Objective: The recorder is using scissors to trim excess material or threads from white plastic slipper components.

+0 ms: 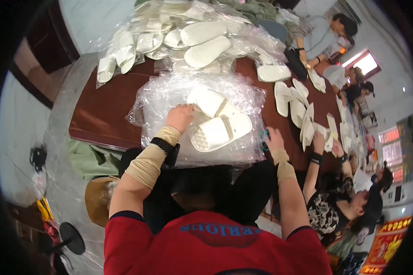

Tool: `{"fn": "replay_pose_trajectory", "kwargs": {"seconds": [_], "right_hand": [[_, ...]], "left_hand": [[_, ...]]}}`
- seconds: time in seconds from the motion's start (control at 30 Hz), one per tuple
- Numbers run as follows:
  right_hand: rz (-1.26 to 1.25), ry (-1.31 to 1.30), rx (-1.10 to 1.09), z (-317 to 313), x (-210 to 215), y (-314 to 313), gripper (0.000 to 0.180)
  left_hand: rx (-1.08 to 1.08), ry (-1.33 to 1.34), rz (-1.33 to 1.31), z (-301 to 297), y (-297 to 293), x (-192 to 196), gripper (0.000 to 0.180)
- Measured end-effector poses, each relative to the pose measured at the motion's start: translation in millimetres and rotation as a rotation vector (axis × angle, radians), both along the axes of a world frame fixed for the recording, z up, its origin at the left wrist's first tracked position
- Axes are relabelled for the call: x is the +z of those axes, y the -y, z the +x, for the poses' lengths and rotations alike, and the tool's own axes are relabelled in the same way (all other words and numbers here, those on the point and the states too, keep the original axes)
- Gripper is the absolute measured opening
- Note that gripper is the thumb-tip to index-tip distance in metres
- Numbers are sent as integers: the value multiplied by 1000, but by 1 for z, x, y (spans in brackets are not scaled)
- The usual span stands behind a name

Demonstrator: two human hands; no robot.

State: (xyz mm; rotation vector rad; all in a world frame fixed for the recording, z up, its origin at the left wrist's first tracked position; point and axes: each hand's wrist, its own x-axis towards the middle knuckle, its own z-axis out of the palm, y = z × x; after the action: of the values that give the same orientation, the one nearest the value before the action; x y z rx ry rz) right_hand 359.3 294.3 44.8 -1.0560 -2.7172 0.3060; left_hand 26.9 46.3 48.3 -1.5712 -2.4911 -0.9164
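A pair of white slippers (pixel 222 130) lies on a stack of clear plastic bags (pixel 165 151) in front of me. The two slippers lie side by side at a slant, one overlapping the other. My left hand (pixel 181 117) is on the stack at the left of the slippers, its fingers curled onto the plastic bag beside the upper slipper. At the right edge of the stack is my right hand (pixel 274 139), fingers bent next to a small teal thing (pixel 264 136). What that thing is, I cannot make out.
Bagged white slippers (pixel 202 41) are heaped at the far side of the brown table (pixel 101 114). Loose slippers (pixel 298 107) lie to the right. A co-worker's hands (pixel 328 144) handle slippers there; more people sit farther along. A stool (pixel 96 201) stands at my left.
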Motion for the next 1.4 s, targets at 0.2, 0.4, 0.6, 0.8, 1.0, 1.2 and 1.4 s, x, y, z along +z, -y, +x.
{"fn": "replay_pose_trajectory", "kwargs": {"seconds": [0.2,0.4,0.6,0.8,1.0,1.2,1.4], "right_hand": [[-14,210,-39,2,-8,-3,48],[-70,97,-237,21,-7,-24,44],[-738,-919,-185,-1,42,-12,42],[-151,-323,282,-102,111,85,56],[263,89,358,-155,99,136,61],[378,84,380,-186,91,156,54],[330,39,283,-179,79,147,47]], "left_hand": [[70,12,-37,-13,2,-7,17],[34,-17,-119,-13,-2,5,12],[259,87,-64,-22,7,20,11],[266,87,155,-20,9,34,10],[242,103,192,-21,7,35,10],[174,84,252,-17,16,40,9],[51,97,250,-9,4,49,8]]}}
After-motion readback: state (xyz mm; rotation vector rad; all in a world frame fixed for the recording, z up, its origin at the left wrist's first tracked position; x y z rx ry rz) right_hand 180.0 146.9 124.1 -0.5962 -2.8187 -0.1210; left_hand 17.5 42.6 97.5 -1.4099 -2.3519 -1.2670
